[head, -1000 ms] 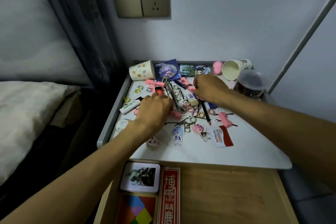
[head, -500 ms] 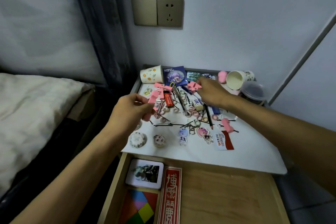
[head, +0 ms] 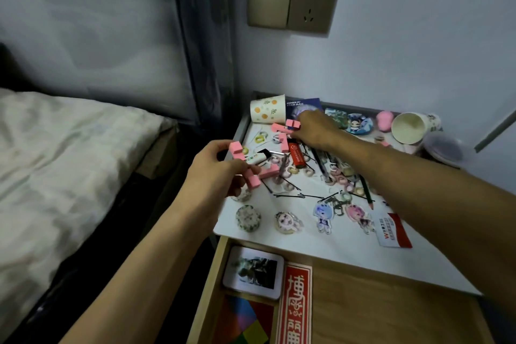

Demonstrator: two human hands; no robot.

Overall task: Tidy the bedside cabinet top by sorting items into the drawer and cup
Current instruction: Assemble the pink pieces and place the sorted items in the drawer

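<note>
**Bedroom corner: pink clips coming off a crowded counter**

Bedding is lying pale on the bed [head: 69, 148] at the left, and a wall socket [head: 312, 5] is sitting above the bedside counter [head: 307, 243]. That white top is carrying a thick scatter of small things. Below it the drawer [head: 391, 301] is standing open, with a picture tile and a red strip at its left end.

Two paper cups are waiting along the back edge, a patterned cup [head: 266, 112] at the left and a plain cup [head: 410, 127] at the right, its mouth facing the camera.

The left hand [head: 212, 176] is hovering over the counter's left edge, its fingers curling round a bunch of pink clips [head: 252, 180]. The right hand [head: 315, 131] is reaching to the back, its fingertips pinching a single pink clip [head: 293, 123].

These clips are looking light, stiff and a little slippery. Pinching each across its flat sides should be holding it best. The bunch may be spilling if more is added.
</note>
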